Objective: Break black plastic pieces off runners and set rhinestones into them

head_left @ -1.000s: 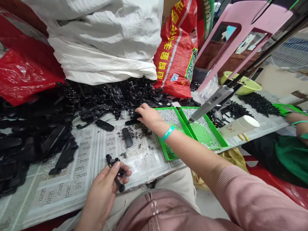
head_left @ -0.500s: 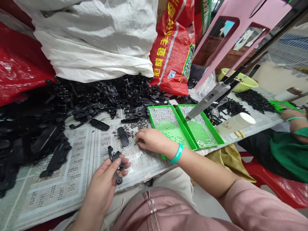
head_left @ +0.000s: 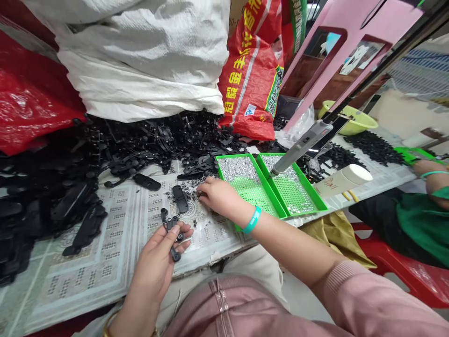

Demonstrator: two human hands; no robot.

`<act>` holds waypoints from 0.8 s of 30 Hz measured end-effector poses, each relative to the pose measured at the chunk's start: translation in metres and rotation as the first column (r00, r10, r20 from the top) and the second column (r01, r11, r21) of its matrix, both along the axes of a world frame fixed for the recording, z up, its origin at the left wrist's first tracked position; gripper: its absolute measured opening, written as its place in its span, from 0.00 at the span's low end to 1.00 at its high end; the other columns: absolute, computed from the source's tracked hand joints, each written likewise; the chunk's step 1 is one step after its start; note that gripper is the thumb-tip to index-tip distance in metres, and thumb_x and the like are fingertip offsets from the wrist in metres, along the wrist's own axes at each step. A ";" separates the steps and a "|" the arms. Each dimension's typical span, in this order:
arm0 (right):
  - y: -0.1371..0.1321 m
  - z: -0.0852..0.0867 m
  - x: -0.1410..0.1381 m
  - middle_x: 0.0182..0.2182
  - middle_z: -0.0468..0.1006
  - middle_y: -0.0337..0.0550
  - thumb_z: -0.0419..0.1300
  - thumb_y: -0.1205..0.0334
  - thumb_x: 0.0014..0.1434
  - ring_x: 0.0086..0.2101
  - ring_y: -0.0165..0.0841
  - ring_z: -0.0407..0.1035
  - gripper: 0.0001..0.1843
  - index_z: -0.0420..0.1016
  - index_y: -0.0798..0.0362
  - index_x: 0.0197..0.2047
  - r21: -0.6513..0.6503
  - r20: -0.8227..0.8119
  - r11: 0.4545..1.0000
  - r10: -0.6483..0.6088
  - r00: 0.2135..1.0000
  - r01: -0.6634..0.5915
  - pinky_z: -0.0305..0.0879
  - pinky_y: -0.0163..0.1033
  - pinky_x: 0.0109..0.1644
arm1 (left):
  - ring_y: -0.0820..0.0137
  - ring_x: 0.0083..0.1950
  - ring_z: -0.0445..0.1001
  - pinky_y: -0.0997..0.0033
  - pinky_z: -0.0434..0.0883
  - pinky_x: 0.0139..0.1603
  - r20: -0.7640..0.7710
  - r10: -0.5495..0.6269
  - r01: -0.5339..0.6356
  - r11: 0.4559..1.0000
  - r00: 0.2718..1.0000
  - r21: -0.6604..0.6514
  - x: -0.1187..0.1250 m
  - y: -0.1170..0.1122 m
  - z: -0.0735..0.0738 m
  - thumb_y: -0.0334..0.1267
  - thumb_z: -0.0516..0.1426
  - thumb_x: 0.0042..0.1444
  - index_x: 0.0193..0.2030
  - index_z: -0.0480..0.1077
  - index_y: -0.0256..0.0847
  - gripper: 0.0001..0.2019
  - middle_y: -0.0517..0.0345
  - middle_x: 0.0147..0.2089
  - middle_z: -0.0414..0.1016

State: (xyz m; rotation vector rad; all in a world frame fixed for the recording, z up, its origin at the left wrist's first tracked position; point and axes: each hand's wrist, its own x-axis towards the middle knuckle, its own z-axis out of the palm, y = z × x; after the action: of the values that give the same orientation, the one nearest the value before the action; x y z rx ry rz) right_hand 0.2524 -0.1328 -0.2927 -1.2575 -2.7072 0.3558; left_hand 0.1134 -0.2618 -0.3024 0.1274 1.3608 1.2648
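Note:
My left hand [head_left: 154, 260], low over the front of the table, grips a black plastic part with jointed arms and round ends [head_left: 176, 255] between thumb and fingers. My right hand [head_left: 220, 199] is down at a scatter of tiny black pieces [head_left: 191, 184], its fingertips pinched together. Whatever is between those fingertips is too small to make out. Just left of that hand lies an oblong black plastic piece [head_left: 180, 199], flat on the patterned table cover [head_left: 115, 243]. Another oblong black piece [head_left: 147, 181] rests farther left.
Two green trays [head_left: 231, 187] of small silvery screws stand right of my hand, with a grey electric screwdriver [head_left: 301, 147] slanting over them. Black parts [head_left: 140, 140] heap along the back under a white sack [head_left: 147, 61]. A white cup [head_left: 345, 178] lies farther right, near another person's arm [head_left: 430, 173].
My right hand has shifted slightly up and back among the tiny black pieces. My left hand still holds the jointed black part, now a little higher in view.

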 end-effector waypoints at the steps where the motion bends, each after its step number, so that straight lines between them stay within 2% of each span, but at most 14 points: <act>1: 0.003 -0.001 -0.003 0.37 0.74 0.49 0.57 0.64 0.58 0.36 0.35 0.69 0.09 0.76 0.57 0.40 0.000 0.036 1.000 -0.007 0.999 0.007 0.61 0.37 0.38 | 0.69 0.37 0.77 0.75 0.74 0.34 0.003 -0.003 0.003 1.000 1.000 0.000 -0.001 0.000 0.000 0.31 0.58 0.54 0.38 0.72 0.33 0.05 0.50 0.37 0.77; 5: 0.011 -0.003 -0.011 0.36 0.74 0.46 0.58 0.67 0.56 0.37 0.33 0.68 0.06 0.76 0.55 0.36 -0.015 0.030 1.000 0.021 0.999 -0.020 0.60 0.35 0.39 | 0.66 0.38 0.78 0.72 0.75 0.36 0.017 0.015 -0.015 1.000 1.000 -0.009 -0.005 -0.003 0.001 0.30 0.57 0.54 0.38 0.72 0.33 0.05 0.49 0.38 0.77; 7: 0.011 -0.004 -0.008 0.34 0.76 0.43 0.58 0.68 0.55 0.36 0.31 0.69 0.06 0.75 0.54 0.36 -0.041 -0.049 0.999 0.002 0.999 -0.004 0.60 0.34 0.39 | 0.67 0.36 0.78 0.72 0.75 0.35 0.023 0.033 -0.032 0.999 0.999 -0.018 -0.006 -0.003 0.002 0.29 0.57 0.54 0.38 0.72 0.33 0.05 0.49 0.37 0.77; 10: 0.011 -0.003 -0.001 0.33 0.79 0.41 0.60 0.69 0.54 0.34 0.30 0.70 0.06 0.76 0.53 0.37 -0.145 -0.215 0.988 -0.076 0.974 0.045 0.61 0.34 0.38 | 0.68 0.36 0.77 0.74 0.74 0.33 0.040 0.038 -0.038 0.999 0.998 -0.007 -0.007 -0.001 0.003 0.29 0.57 0.53 0.38 0.72 0.33 0.05 0.50 0.37 0.77; 14: 0.002 -0.002 0.007 0.33 0.80 0.39 0.61 0.69 0.54 0.33 0.29 0.72 0.06 0.77 0.52 0.35 -0.263 -0.368 0.960 -0.190 0.910 0.094 0.64 0.35 0.40 | 0.70 0.34 0.76 0.76 0.72 0.30 0.052 0.026 -0.028 0.999 0.998 0.032 -0.004 0.005 0.002 0.32 0.61 0.49 0.37 0.72 0.34 0.08 0.50 0.37 0.77; 16: -0.007 -0.001 0.008 0.33 0.80 0.39 0.60 0.69 0.54 0.34 0.28 0.73 0.06 0.75 0.52 0.36 -0.290 -0.462 0.955 -0.199 0.864 0.065 0.65 0.34 0.40 | 0.71 0.33 0.75 0.77 0.71 0.28 0.052 0.020 -0.023 0.998 0.998 0.057 -0.001 0.009 0.002 0.33 0.63 0.47 0.37 0.72 0.34 0.10 0.51 0.36 0.77; 19: -0.023 0.003 0.007 0.34 0.80 0.39 0.59 0.70 0.55 0.34 0.26 0.74 0.08 0.72 0.53 0.40 -0.299 -0.548 0.954 -0.156 0.822 -0.019 0.66 0.32 0.39 | 0.73 0.32 0.74 0.78 0.69 0.28 0.039 -0.002 -0.002 0.994 0.999 0.113 0.005 0.013 0.004 0.36 0.65 0.43 0.38 0.72 0.35 0.14 0.54 0.35 0.77; 24: -0.042 0.014 0.004 0.32 0.79 0.41 0.57 0.68 0.58 0.33 0.29 0.72 0.05 0.72 0.53 0.38 -0.065 -0.400 0.987 0.107 0.910 -0.145 0.63 0.33 0.37 | 0.75 0.30 0.71 0.76 0.70 0.30 -0.050 -0.014 0.021 0.990 0.999 0.143 0.013 0.016 0.009 0.40 0.68 0.37 0.35 0.73 0.36 0.17 0.59 0.32 0.75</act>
State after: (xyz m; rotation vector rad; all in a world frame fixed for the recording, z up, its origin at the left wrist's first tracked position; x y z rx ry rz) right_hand 0.2562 -0.1746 -0.2784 -0.9094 -2.4472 0.6797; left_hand 0.1268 -0.2458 -0.2933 0.2709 1.3073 1.3520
